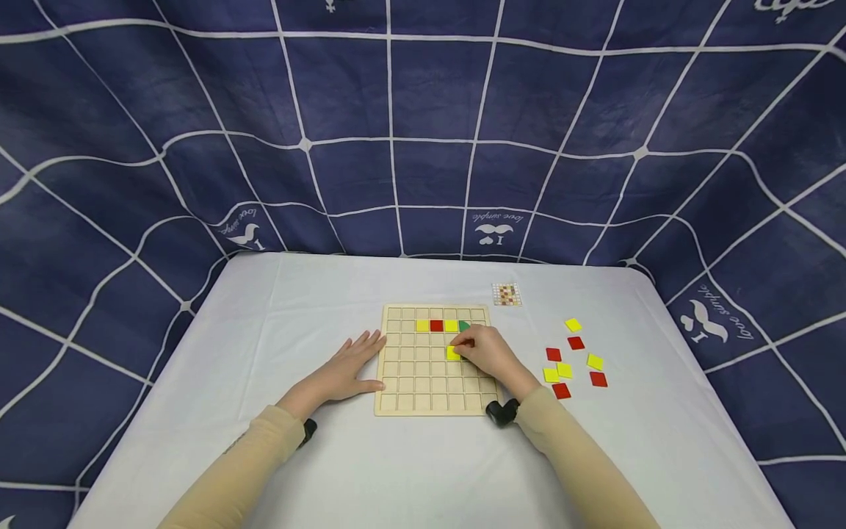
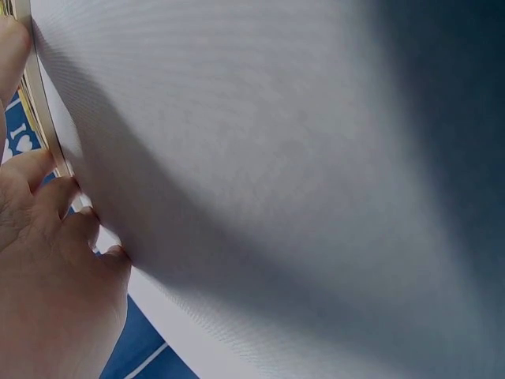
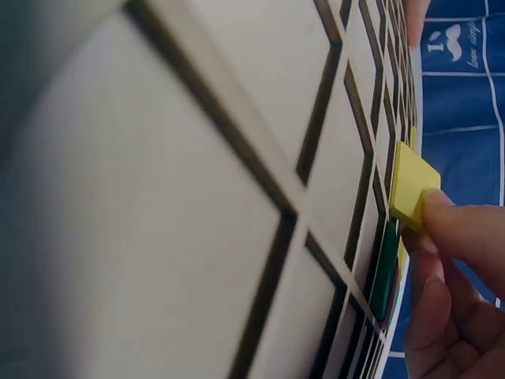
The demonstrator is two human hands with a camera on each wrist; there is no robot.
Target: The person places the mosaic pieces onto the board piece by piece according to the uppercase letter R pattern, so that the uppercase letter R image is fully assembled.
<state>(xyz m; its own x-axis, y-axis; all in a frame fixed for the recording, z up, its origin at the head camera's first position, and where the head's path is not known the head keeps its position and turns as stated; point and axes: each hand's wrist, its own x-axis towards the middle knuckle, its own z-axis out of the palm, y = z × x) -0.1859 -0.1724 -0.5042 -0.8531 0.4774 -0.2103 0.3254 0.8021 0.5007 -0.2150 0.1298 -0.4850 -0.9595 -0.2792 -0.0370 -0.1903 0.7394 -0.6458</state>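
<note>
A pale wooden grid board (image 1: 423, 383) lies on the white-covered table. My right hand (image 1: 487, 350) is over its right half and pinches a yellow square tile (image 3: 413, 183) between thumb and fingers, the tile tilted up in the right wrist view. In the board's upper part a yellow tile (image 1: 422, 325), a red tile (image 1: 436, 325), another yellow tile (image 1: 451, 325) and a green piece (image 1: 464, 325) sit in a row. My right hand partly hides the green piece. My left hand (image 1: 344, 371) lies spread, thumb and fingertips touching the board's left edge.
Several loose red tiles (image 1: 576, 343) and yellow tiles (image 1: 595, 361) are scattered to the right of the board. A small card with a coloured grid pattern (image 1: 507, 294) lies beyond its top right corner. Dark blue checked cloth (image 1: 429, 176) hangs around the table (image 1: 317, 294).
</note>
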